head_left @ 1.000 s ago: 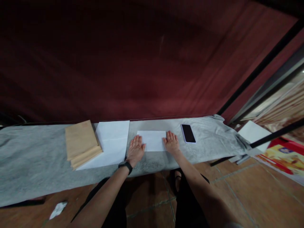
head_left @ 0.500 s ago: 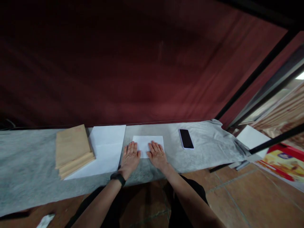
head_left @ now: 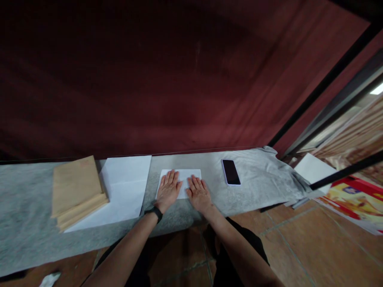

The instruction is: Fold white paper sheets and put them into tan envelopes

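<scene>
A: On the grey cloth [head_left: 248, 199], mid-bench, what's under the hands?

B: Small white paper [head_left: 183, 191], lying flat, long side running left-right. Both hands on it.

A: Left hand [head_left: 167, 192]?

B: Spread flat, palm down, on the left part of the paper. Fingers point away from the body, thumb out toward the middle. Dark wristband [head_left: 154, 214] on that wrist.

A: Right hand [head_left: 200, 197]?

B: Also flat, palm down. Fingers extended over the right part of the paper, heel of the hand past the near edge, over the cloth. Strip of white visible between the two hands, so they're apart.

A: Neighbours?

B: Right of the paper: phone [head_left: 231, 172], screen up, dark, pale case edge. Left: large white sheet [head_left: 128, 191] with a crosswise crease, near the small paper but apart.

A: And the brown stuff?

B: Stack of brown envelopes [head_left: 76, 183], further left, overlapping the large sheet's left side. Layers fanned at the near edge.

A: Surroundings?

B: Dark red panel [head_left: 179, 103] behind the bench. Brown tiled floor [head_left: 293, 243] below. Red and yellow printed box [head_left: 356, 199] off to the right, white scrap [head_left: 50, 280] on the floor at lower left; can't tell what it is.
</scene>
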Action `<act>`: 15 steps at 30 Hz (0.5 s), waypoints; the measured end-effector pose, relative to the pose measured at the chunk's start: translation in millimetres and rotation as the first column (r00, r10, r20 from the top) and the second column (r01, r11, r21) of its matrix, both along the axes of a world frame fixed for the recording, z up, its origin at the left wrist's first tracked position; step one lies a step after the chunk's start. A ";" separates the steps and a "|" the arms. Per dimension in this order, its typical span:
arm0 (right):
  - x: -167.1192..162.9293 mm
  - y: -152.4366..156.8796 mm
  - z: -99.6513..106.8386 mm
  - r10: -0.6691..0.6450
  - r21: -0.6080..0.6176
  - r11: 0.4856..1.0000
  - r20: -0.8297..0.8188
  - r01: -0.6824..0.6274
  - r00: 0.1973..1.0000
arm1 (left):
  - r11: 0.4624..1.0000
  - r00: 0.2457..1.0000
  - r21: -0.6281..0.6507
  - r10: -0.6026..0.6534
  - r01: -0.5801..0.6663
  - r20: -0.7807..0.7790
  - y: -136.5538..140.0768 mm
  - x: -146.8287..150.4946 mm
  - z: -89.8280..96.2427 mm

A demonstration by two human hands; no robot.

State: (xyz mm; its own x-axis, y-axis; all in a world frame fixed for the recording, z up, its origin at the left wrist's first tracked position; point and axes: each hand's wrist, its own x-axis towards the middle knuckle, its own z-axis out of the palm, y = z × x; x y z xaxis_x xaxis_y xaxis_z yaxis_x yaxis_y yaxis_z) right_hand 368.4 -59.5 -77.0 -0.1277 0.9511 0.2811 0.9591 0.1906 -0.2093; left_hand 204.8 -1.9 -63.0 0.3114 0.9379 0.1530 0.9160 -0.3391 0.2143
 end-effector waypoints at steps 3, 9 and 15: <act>16.1 -0.2 4.7 -0.033 -0.023 0.999 0.013 0.034 0.999 | 1.000 0.998 -0.008 0.026 -0.026 -0.057 -1.1 -3.5 1.0; 40.0 3.9 27.6 -0.173 -0.108 0.979 -0.004 0.172 0.985 | 0.996 0.979 -0.030 0.079 -0.086 -0.187 -15.9 -15.2 0.3; 34.5 9.2 40.3 -0.325 -0.261 0.920 -0.098 0.291 0.941 | 0.992 0.977 -0.017 0.117 -0.122 -0.180 -34.5 -16.4 1.9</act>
State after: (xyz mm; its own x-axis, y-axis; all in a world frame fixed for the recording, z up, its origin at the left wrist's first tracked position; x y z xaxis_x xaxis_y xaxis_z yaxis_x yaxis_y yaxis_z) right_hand 402.9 -50.2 -36.7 0.2059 0.9780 0.0340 0.9209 -0.1818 -0.3449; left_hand 188.4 -36.4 -61.1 0.2167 0.9731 0.0781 0.9739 -0.2210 0.0515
